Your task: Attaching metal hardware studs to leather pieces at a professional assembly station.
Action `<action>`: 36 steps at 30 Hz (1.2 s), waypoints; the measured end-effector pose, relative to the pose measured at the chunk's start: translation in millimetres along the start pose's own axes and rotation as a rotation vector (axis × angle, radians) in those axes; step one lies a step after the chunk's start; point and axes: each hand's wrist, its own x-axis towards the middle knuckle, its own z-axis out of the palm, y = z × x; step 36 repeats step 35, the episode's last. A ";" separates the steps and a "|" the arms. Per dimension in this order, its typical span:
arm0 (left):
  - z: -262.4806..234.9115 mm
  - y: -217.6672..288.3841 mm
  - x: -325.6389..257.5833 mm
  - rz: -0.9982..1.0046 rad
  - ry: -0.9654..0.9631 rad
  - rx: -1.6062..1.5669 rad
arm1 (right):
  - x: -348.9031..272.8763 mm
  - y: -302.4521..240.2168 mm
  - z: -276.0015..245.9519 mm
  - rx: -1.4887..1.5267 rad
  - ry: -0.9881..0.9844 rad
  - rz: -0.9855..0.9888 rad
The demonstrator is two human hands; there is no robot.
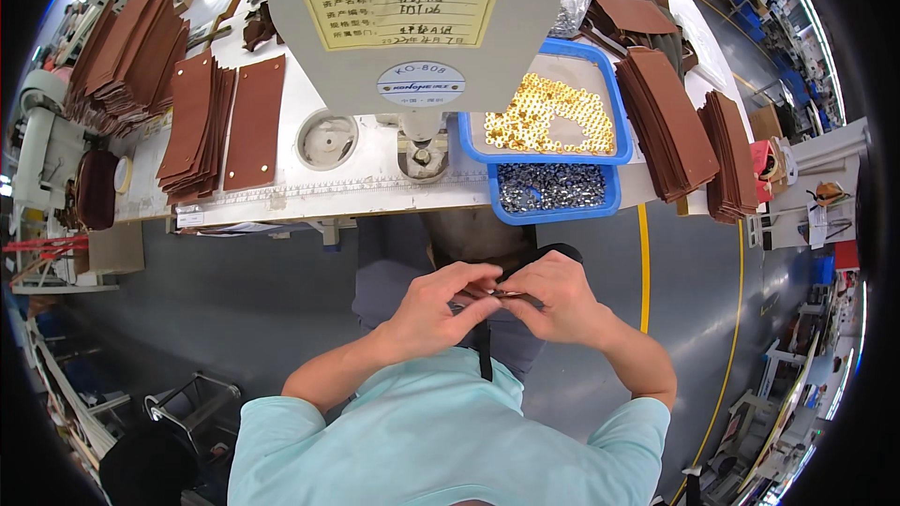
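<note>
Above my lap, my left hand (pixel 439 305) and my right hand (pixel 555 300) meet, fingertips and thumbs closed on a small, thin brown piece (pixel 523 299) that looks like leather. A small pale spot shows between the fingertips; what it is I cannot make out. Fingers cover most of the piece. Beyond my hands, at the table's near edge, stands a grey press machine (pixel 412 75) with a label card on its head. Right of it, a blue tray (pixel 463 139) bears many small gold ring-shaped metal parts (pixel 553 112). A second blue tray (pixel 553 216) in front contains small silver metal parts (pixel 548 186).
Left of the press lie a brown leather panel (pixel 255 122) and stacked panels (pixel 195 131) with metal fasteners. More leather stacks (pixel 664 122) lie at the right. A round dish (pixel 327 139) sits beside the press. A ruler strip (pixel 309 185) runs along the table's front edge.
</note>
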 end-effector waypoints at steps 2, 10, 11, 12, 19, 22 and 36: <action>0.8 1.2 2.5 -0.068 0.016 -0.042 | 0.2 -3.8 2.4 -0.095 0.041 -0.052; -4.9 -9.5 5.2 -0.011 -0.198 0.212 | 0.7 -3.9 9.5 -0.206 0.069 -0.181; -5.2 -11.1 5.6 -0.010 -0.199 0.212 | 2.2 -3.6 9.8 -0.209 0.091 -0.192; -5.7 -13.1 6.1 0.023 -0.178 0.218 | 4.3 -3.7 8.7 -0.210 0.092 -0.191; -13.4 -2.4 9.0 0.086 -0.064 0.422 | 64.8 55.5 -53.7 0.070 0.087 0.379; -9.1 -5.7 9.6 0.162 -0.102 0.532 | 108.3 124.3 -84.0 -0.358 0.320 0.446; -29.6 1.1 3.8 -0.109 0.016 0.401 | 147.6 169.4 -77.1 -0.518 0.257 0.532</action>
